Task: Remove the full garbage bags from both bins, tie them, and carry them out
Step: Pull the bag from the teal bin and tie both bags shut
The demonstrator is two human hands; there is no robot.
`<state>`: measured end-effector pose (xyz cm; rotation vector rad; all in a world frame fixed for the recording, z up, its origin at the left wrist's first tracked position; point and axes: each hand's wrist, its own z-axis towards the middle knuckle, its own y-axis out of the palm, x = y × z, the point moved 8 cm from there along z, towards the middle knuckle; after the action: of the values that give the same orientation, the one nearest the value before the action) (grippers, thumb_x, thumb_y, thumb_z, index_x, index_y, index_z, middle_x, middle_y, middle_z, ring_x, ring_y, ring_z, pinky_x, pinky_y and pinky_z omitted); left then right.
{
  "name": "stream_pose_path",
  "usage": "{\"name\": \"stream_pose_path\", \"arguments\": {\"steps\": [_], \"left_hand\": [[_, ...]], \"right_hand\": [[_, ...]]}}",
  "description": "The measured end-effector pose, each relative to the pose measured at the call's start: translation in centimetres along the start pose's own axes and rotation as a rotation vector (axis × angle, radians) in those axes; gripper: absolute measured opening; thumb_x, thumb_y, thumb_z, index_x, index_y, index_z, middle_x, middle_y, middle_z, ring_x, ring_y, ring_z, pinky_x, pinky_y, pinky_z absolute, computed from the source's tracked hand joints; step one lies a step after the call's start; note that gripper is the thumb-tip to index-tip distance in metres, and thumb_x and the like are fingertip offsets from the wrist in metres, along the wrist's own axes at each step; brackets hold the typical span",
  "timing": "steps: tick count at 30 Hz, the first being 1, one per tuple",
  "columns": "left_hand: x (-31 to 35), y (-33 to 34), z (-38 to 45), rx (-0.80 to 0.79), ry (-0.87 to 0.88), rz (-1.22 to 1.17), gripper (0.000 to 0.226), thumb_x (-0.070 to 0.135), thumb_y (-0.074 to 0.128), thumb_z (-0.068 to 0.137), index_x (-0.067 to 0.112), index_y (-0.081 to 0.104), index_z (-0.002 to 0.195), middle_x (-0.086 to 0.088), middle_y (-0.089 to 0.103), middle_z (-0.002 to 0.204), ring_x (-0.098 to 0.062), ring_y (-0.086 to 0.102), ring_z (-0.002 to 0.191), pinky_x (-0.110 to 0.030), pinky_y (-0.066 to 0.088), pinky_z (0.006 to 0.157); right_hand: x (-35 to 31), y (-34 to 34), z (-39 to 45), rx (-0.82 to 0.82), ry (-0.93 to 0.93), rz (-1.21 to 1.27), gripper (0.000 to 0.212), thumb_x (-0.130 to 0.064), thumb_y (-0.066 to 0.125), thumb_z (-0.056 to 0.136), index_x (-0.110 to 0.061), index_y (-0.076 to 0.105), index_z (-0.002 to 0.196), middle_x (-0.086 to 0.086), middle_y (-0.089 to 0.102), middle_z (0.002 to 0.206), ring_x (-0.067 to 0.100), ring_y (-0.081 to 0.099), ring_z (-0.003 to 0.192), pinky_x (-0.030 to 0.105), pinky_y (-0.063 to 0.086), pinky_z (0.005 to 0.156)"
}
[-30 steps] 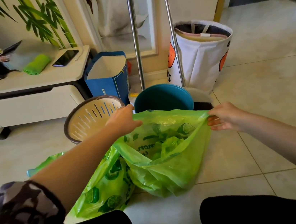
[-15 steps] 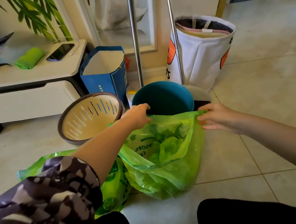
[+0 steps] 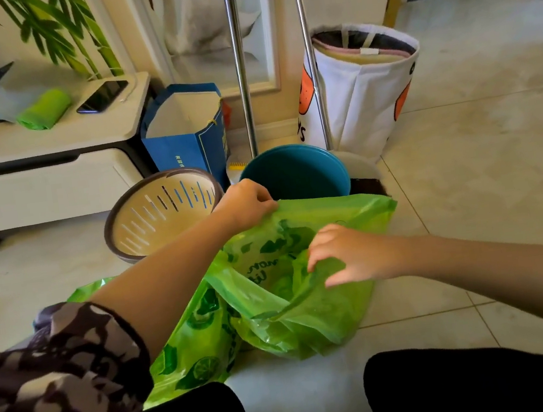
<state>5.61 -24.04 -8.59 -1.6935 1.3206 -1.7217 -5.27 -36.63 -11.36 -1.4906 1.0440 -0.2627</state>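
A full green garbage bag printed with lime slices stands on the tiled floor between my knees, its mouth open. My left hand grips the far left edge of its rim. My right hand pinches the near edge of the rim, fingers curled over the plastic. A second green bag lies flattened on the floor to the left, partly under my left arm. Behind the bags stand a teal bin and a slotted cream bin with a brown rim, both without liners.
A blue paper bag and a white fabric basket stand by the wall. Two metal poles rise behind the teal bin. A low white cabinet at left carries a phone and a green roll. Open tiled floor lies to the right.
My right hand let go of the bag's right corner and moved left and nearer, onto the near edge of the rim. My left hand kept its hold on the far left edge.
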Motion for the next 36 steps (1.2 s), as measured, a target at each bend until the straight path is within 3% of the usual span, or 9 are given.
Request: {"name": "stream_pose_path", "arguments": {"steps": [3, 5, 7, 11, 19, 27, 29, 33, 36], "left_hand": [[-0.6, -0.2, -0.4, 0.01, -0.019, -0.01, 0.02, 0.03, 0.06, 0.091, 0.015, 0.073, 0.092, -0.001, 0.068, 0.082, -0.014, 0.062, 0.073, -0.022, 0.047, 0.062], [-0.9, -0.7, -0.5, 0.043, -0.028, -0.028, 0.018, 0.028, 0.062, 0.089, 0.017, 0.075, 0.094, -0.001, 0.071, 0.087, -0.014, 0.063, 0.078, -0.027, 0.053, 0.071], [-1.1, -1.2, -0.7, 0.069, -0.028, -0.059, 0.016, 0.024, 0.064, 0.088, 0.018, 0.075, 0.098, 0.001, 0.072, 0.094, -0.014, 0.064, 0.086, -0.028, 0.052, 0.08], [-1.1, -1.6, -1.1, 0.075, -0.026, -0.105, 0.015, 0.022, 0.063, 0.089, 0.018, 0.075, 0.098, 0.002, 0.071, 0.095, -0.013, 0.064, 0.088, -0.026, 0.049, 0.081], [0.3, -1.8, -2.6, 0.016, -0.033, -0.358, 0.013, 0.023, 0.059, 0.092, 0.015, 0.069, 0.091, -0.002, 0.067, 0.096, -0.013, 0.06, 0.088, -0.019, 0.044, 0.068], [1.0, -3.2, -3.9, 0.043, -0.004, -0.401, 0.02, 0.022, 0.056, 0.093, 0.007, 0.07, 0.089, -0.003, 0.07, 0.099, -0.014, 0.061, 0.091, -0.025, 0.047, 0.079], [1.2, -3.8, -4.3, 0.064, -0.002, -0.406, 0.018, 0.022, 0.056, 0.094, 0.01, 0.069, 0.089, -0.002, 0.072, 0.095, -0.014, 0.062, 0.088, -0.026, 0.048, 0.079], [2.5, -5.5, -5.1, 0.18, 0.043, -0.503, 0.017, 0.02, 0.057, 0.093, 0.01, 0.07, 0.087, 0.006, 0.072, 0.082, 0.006, 0.058, 0.066, -0.008, 0.046, 0.063], [3.4, -5.8, -5.4, 0.156, 0.067, -0.457, 0.018, 0.019, 0.057, 0.093, 0.007, 0.07, 0.088, 0.004, 0.073, 0.083, 0.006, 0.053, 0.056, -0.003, 0.042, 0.056]], "right_hand": [[-1.1, -0.3, 0.5, 0.068, -0.005, 0.038, 0.017, -0.037, 0.062, 0.086, -0.025, 0.066, 0.098, -0.008, 0.06, 0.102, 0.005, 0.044, 0.104, 0.03, 0.039, 0.096], [-1.7, -0.7, 0.7, 0.104, -0.014, 0.066, 0.012, -0.036, 0.061, 0.087, -0.027, 0.067, 0.091, -0.013, 0.06, 0.092, 0.004, 0.047, 0.097, 0.026, 0.041, 0.089], [-2.0, -1.3, 0.7, 0.128, -0.003, 0.099, 0.008, -0.033, 0.061, 0.088, -0.027, 0.066, 0.09, -0.017, 0.06, 0.088, 0.002, 0.051, 0.093, 0.02, 0.041, 0.084], [-1.6, -2.2, 0.3, 0.154, 0.055, 0.225, 0.009, -0.022, 0.061, 0.088, -0.019, 0.067, 0.093, -0.015, 0.064, 0.09, -0.003, 0.056, 0.087, 0.006, 0.04, 0.077], [-0.9, -4.9, -1.4, 0.284, 0.091, 0.318, 0.005, -0.017, 0.066, 0.082, -0.021, 0.069, 0.082, -0.009, 0.07, 0.087, 0.0, 0.061, 0.088, 0.019, 0.048, 0.083], [0.4, -8.1, -3.0, 0.452, 0.165, 0.447, 0.006, -0.014, 0.068, 0.081, -0.02, 0.066, 0.081, -0.006, 0.07, 0.086, 0.011, 0.065, 0.09, 0.041, 0.051, 0.091], [0.0, -8.4, -3.1, 0.446, 0.161, 0.436, 0.007, -0.013, 0.065, 0.083, -0.02, 0.064, 0.082, -0.006, 0.069, 0.086, 0.011, 0.065, 0.089, 0.041, 0.051, 0.089], [-1.5, -10.0, -3.3, 0.548, 0.102, 0.514, 0.012, -0.008, 0.061, 0.086, -0.02, 0.06, 0.082, -0.007, 0.063, 0.082, 0.011, 0.062, 0.082, 0.028, 0.051, 0.081], [-2.0, -10.6, -3.2, 0.584, 0.082, 0.543, 0.009, -0.009, 0.058, 0.088, -0.017, 0.058, 0.084, -0.006, 0.059, 0.079, 0.005, 0.055, 0.073, 0.024, 0.046, 0.072]]}}
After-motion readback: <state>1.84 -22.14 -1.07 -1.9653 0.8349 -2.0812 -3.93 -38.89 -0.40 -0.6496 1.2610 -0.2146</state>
